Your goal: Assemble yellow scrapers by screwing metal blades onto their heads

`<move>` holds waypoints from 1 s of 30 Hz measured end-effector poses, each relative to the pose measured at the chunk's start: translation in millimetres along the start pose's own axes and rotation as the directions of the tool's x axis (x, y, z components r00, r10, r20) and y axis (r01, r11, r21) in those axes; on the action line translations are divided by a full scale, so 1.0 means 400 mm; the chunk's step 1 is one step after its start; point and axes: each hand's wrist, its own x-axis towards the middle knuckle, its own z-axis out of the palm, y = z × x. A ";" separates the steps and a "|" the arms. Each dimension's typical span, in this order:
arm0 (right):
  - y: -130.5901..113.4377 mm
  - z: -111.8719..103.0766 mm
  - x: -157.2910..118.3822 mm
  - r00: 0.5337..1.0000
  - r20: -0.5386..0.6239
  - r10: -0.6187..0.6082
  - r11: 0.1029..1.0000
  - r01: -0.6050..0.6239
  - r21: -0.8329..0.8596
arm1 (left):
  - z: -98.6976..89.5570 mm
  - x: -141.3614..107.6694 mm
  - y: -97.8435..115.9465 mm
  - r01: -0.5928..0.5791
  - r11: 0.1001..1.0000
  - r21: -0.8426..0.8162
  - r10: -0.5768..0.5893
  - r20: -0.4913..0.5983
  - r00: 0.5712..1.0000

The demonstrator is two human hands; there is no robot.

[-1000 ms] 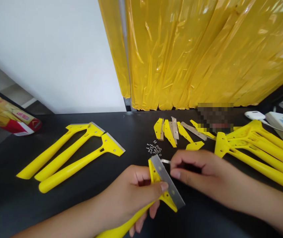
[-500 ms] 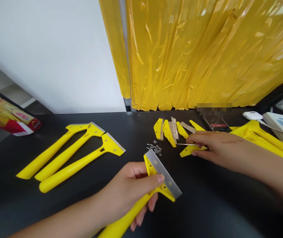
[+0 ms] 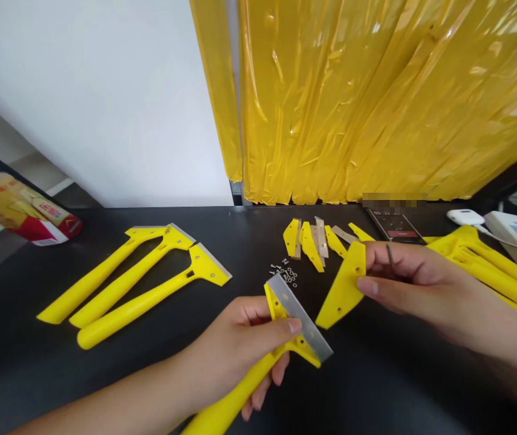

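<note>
My left hand (image 3: 258, 332) is closed around the head of a yellow scraper (image 3: 235, 399), its thumb pressing a grey metal blade (image 3: 315, 341) flat on the head. Pinched between thumb and fingers of my right hand (image 3: 412, 278) is a yellow cover plate (image 3: 344, 287) with small holes, lifted above the table just right of the blade. A thin dark metal rod (image 3: 390, 255) also sticks up from the right fingers; most of it is hidden. Beyond my left hand lies a small pile of screws and nuts (image 3: 285, 273).
Three scrapers fitted with blades (image 3: 149, 293) lie at left. More yellow cover plates (image 3: 311, 244) and blades (image 3: 320, 235) sit behind the screws. A phone (image 3: 394, 225), yellow scraper handles (image 3: 489, 260) and a white charger (image 3: 465, 217) are at right; a red-and-yellow package (image 3: 26, 211) is at far left.
My right hand has picked the yellow cover plate up off the table and brought it nearer the scraper. The thin rod has swung upright in those fingers. My left hand keeps its hold.
</note>
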 end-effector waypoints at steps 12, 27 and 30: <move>0.032 0.065 0.001 0.918 0.297 0.262 0.715 -0.391 0.579 | 0.007 0.002 -0.001 0.008 0.998 0.054 -0.010 0.028 1.000; 0.022 0.065 -0.010 0.949 0.269 0.165 0.889 -0.261 0.376 | 0.006 -0.004 0.001 -0.009 0.996 0.093 0.007 0.027 1.000; 0.016 0.060 -0.011 0.939 0.278 0.202 0.853 -0.308 0.420 | 0.011 -0.006 0.005 -0.018 0.996 0.090 0.016 0.013 1.000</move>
